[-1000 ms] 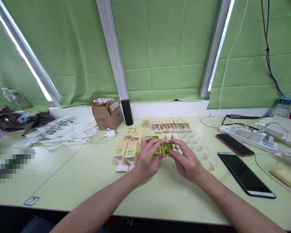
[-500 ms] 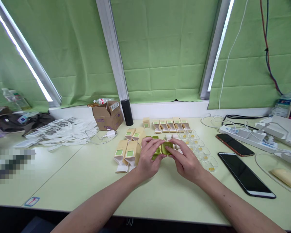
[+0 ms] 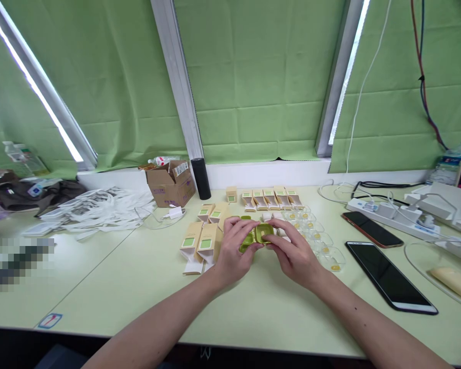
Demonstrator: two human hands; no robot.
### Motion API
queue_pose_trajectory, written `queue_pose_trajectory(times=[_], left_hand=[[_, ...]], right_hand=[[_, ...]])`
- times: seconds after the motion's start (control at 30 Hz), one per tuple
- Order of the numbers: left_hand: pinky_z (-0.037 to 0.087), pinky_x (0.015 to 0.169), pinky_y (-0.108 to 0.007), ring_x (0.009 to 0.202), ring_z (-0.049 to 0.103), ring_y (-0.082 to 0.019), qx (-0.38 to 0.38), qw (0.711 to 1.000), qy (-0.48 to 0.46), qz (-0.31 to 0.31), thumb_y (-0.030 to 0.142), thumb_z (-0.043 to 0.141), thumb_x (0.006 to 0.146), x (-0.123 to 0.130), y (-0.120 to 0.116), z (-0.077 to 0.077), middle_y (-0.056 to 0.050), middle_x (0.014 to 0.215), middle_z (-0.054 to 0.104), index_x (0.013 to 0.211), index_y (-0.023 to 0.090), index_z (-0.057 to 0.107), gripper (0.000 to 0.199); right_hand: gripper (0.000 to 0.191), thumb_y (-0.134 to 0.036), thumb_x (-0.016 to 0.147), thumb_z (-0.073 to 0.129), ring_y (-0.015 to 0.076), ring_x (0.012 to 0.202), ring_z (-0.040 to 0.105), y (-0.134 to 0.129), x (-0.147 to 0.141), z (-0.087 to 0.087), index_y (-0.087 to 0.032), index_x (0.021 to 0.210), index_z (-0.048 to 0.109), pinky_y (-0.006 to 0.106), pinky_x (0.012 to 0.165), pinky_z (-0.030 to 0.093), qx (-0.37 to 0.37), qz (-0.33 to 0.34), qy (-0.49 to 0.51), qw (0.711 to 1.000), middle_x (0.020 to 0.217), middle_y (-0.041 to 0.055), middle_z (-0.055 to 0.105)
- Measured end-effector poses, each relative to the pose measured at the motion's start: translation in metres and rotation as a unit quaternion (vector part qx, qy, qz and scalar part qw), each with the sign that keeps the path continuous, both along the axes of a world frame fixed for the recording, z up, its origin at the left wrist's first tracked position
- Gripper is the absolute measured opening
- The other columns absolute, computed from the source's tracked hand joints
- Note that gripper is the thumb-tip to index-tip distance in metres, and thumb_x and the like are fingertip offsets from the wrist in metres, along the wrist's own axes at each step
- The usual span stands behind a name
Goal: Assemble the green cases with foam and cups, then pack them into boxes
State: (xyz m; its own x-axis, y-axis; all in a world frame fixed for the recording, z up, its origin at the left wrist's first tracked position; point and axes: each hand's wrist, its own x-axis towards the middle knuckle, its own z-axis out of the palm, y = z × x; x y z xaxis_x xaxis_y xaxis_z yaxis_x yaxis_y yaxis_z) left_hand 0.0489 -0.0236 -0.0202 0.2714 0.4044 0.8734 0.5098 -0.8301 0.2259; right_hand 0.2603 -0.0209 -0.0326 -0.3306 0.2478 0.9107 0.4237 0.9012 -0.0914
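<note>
A small square green container (image 3: 264,233) is held between both hands above the table, its hollow side facing up. My left hand (image 3: 236,248) is closed on its left edge, thumb below and fingers above. My right hand (image 3: 294,251) grips its right side, with a fingertip at the inside. More green containers (image 3: 246,240) lie just behind my left fingers, partly hidden. Small beige boxes (image 3: 209,243) with green squares and open flaps stand left of my left hand. Clear plastic trays with yellow pieces (image 3: 318,238) sit to the right of my right hand.
Further beige boxes (image 3: 268,197) line the back of the table (image 3: 230,318). Two phones (image 3: 390,277) and a power strip (image 3: 395,218) lie at right. A cardboard box (image 3: 171,184), black cylinder (image 3: 201,178) and white straps (image 3: 100,207) are at back left.
My right index finger has drawn back from the middle of the green container, so more of its inside shows. Both hands otherwise stay in nearly the same place.
</note>
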Motion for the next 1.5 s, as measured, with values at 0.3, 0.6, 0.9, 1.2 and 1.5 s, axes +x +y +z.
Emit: queue_pose_trajectory(times=[0.3, 0.6, 0.9, 1.2, 1.5], left_hand=[[0.057, 0.094, -0.044, 0.112, 0.061, -0.027, -0.111, 0.990, -0.083, -0.017, 0.044, 0.071, 0.101, -0.001, 0.003, -0.006, -0.012, 0.115, 0.070, 0.135, 0.023, 0.068, 0.040], [0.057, 0.078, -0.031, 0.085, 0.069, -0.020, -0.280, 0.942, -0.185, -0.015, 0.063, 0.070, 0.096, 0.001, 0.004, -0.001, -0.007, 0.090, 0.072, 0.093, 0.018, 0.073, 0.045], [0.048, 0.055, -0.026, 0.056, 0.063, -0.016, -0.391, 0.896, -0.201, -0.057, 0.079, 0.064, 0.090, 0.005, 0.000, 0.005, -0.003, 0.062, 0.068, 0.071, 0.018, 0.064, 0.064], [0.053, 0.082, -0.034, 0.089, 0.065, -0.022, -0.280, 0.954, -0.107, -0.012, 0.048, 0.057, 0.105, 0.000, 0.001, 0.003, -0.008, 0.089, 0.066, 0.079, 0.018, 0.069, 0.042], [0.045, 0.117, -0.054, 0.137, 0.046, -0.032, -0.205, 0.976, -0.021, -0.067, 0.012, 0.073, 0.087, -0.003, -0.003, 0.004, -0.011, 0.137, 0.063, 0.149, 0.028, 0.052, 0.067]], right_hand=[[0.056, -0.009, 0.103, 0.058, 0.0310, 0.141, 0.063, 0.001, -0.001, -0.005, -0.024, 0.155, 0.046, 0.056, 0.114, 0.058, -0.055, 0.026, 0.023, 0.998, 0.148, 0.0179, 0.065], [0.061, -0.009, 0.104, 0.053, 0.0323, 0.136, 0.063, 0.001, -0.003, -0.007, -0.032, 0.160, 0.044, 0.051, 0.103, 0.065, -0.104, 0.036, 0.011, 0.994, 0.152, 0.0169, 0.057], [0.043, -0.020, 0.101, 0.063, 0.0208, 0.088, 0.067, -0.001, -0.004, -0.005, -0.031, 0.142, 0.062, 0.044, 0.086, 0.063, -0.252, 0.079, 0.068, 0.962, 0.140, 0.0123, 0.064], [0.047, -0.053, 0.090, 0.082, 0.0257, 0.101, 0.072, 0.006, -0.004, -0.008, -0.027, 0.127, 0.072, 0.042, 0.092, 0.061, -0.465, 0.224, 0.220, 0.828, 0.127, 0.0120, 0.075], [0.050, -0.062, 0.089, 0.078, 0.0257, 0.096, 0.071, 0.008, 0.000, -0.004, -0.024, 0.123, 0.077, 0.040, 0.086, 0.058, -0.475, 0.176, 0.201, 0.838, 0.121, 0.0111, 0.079]])
